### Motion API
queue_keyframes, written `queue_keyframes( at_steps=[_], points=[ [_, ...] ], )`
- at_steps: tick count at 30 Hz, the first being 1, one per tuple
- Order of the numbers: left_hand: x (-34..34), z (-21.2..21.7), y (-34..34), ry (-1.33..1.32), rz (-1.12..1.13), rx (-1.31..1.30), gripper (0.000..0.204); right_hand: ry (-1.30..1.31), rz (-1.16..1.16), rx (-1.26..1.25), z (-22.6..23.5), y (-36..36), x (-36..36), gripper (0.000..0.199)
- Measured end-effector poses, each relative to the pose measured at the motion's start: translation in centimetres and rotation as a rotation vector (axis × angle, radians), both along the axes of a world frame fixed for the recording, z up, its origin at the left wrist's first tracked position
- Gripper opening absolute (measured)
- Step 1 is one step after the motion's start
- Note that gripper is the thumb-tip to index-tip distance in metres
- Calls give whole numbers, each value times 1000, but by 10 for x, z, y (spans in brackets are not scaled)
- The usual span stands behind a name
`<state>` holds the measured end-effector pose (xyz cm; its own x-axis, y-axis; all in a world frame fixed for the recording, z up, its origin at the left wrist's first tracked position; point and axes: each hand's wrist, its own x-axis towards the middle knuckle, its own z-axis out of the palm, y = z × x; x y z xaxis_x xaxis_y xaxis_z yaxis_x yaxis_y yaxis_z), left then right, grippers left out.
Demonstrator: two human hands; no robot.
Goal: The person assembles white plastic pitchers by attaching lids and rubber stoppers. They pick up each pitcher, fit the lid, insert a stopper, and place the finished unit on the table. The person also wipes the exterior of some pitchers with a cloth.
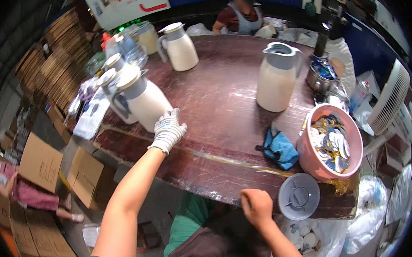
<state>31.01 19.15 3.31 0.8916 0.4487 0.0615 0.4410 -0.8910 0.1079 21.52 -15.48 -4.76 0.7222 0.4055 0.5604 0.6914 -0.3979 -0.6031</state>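
My left hand (168,129), in a striped white glove, reaches forward with its fingers apart, touching the lower side of a cream vacuum jug (148,103) with a grey handle. Close behind that jug stand more jugs of the same kind, partly hidden, one of them a cream jug (119,104). My bare right hand (257,206) is curled closed at the table's front edge, and no object shows in it. Beside it lies a round grey plastic lid (298,196). A lidless jug (277,81) stands farther off at the right, and a lidded jug (180,50) at the far left.
A pink bucket (304,152) of round parts sits at the table's (221,115) right, next to a blue cloth item (281,148). Beyond are a metal pot (319,81) and a white fan (390,98). Cartons (41,162) and a person stand left; another person sits across.
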Motion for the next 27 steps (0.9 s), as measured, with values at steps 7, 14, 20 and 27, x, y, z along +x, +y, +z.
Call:
queue_keyframes(
  at_steps=[7,14,20,27],
  points=[
    [128,81,-141,-460,-674,35,70,-134,-84,-98,-11,1,1,16],
    [195,92,-172,-501,-567,-438,29,-129,-119,-52,-10,3,-4,17],
    [75,62,-146,-761,-577,-660,17,-13,-175,80,-6,3,-2,13],
    [-150,138,-197,-503,-866,-386,20,701,-27,844,2,-4,-1,34]
  ],
)
